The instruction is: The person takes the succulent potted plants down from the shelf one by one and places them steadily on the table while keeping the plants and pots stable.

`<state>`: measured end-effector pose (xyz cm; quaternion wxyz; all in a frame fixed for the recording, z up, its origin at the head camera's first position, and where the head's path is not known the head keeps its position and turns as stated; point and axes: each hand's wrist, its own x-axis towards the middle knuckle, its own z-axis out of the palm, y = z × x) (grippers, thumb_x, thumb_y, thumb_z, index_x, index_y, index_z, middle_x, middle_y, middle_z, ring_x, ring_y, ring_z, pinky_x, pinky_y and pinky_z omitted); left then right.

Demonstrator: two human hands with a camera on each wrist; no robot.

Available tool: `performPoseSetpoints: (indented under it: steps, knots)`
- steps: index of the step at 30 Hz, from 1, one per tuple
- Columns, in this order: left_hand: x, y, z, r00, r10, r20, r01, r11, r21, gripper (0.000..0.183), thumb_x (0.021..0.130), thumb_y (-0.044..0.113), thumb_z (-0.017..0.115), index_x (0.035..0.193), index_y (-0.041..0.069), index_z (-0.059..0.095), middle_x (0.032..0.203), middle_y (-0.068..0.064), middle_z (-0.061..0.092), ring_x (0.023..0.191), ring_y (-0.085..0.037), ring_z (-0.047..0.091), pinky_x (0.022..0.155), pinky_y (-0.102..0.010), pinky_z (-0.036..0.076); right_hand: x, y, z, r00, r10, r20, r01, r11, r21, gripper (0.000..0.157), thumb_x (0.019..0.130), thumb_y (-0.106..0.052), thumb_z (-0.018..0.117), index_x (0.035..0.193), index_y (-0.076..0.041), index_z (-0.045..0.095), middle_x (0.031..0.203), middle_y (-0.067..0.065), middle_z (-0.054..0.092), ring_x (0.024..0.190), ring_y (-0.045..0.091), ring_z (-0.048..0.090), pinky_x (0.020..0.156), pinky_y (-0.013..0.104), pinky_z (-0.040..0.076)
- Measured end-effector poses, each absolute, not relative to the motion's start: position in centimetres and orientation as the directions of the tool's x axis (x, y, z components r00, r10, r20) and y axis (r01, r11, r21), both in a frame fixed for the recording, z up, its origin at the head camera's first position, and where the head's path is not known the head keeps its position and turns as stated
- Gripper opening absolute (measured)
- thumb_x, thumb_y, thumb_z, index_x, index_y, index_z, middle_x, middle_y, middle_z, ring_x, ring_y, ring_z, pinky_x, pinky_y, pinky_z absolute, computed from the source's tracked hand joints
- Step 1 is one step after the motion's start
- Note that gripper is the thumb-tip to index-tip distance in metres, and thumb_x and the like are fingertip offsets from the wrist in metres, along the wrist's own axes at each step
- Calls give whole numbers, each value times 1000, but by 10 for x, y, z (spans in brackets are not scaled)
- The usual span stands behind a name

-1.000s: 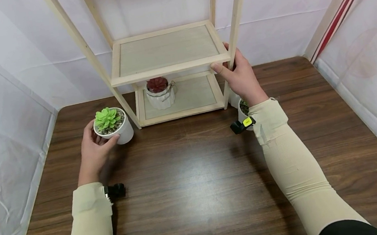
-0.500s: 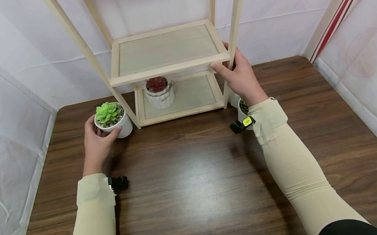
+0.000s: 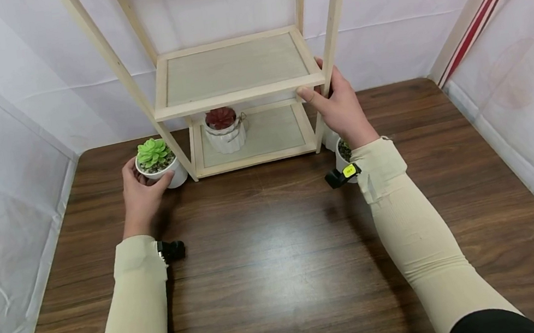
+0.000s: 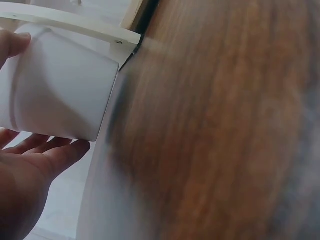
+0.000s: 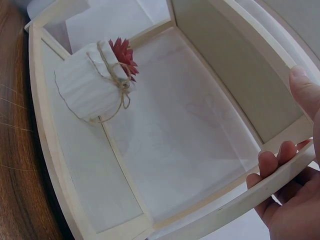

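My left hand (image 3: pixel 144 199) grips a smooth white pot (image 3: pixel 177 172) holding a green succulent (image 3: pixel 153 152). In the left wrist view the thumb is on one side of this pot (image 4: pixel 65 82) and the fingers on the other; its base is at the tabletop. The pot stands beside the front left leg of a pale wooden shelf rack (image 3: pixel 239 99). My right hand (image 3: pixel 342 111) grips the rack at its right post, thumb on the front edge of the middle shelf. On the lower shelf sits a ribbed white pot (image 5: pixel 82 82) tied with twine, with a dark red succulent (image 3: pixel 221 118).
Another small white pot with a plant (image 3: pixel 344 152) stands right of the rack, partly hidden by my right wrist; a pale pot (image 3: pixel 330 140) shows behind it. The brown wood table (image 3: pixel 267 254) extends in front. White sheeting (image 3: pixel 387 4) hangs behind and at both sides.
My left hand has moved forward and slightly right with the green succulent's pot, closer to the rack's left leg. The right hand keeps its grip on the rack.
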<state>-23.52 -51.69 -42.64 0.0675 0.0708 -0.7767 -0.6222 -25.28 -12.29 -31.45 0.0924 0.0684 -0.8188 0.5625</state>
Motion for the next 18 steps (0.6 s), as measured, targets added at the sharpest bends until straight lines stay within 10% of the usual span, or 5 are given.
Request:
performPoseSetpoints:
  steps: [18]
  knots:
    - [-235,-513,-422,-976,-217,-30,-75,204,976,88,74,18,75,139,14,16,144,-11,25,133,-14,30,107,-29,31,-252,-123,-313,-971,-1,237,-223,343,-912,70,83,-39,63,142,-26,28,79,2,38,75,19,39,74,31,36]
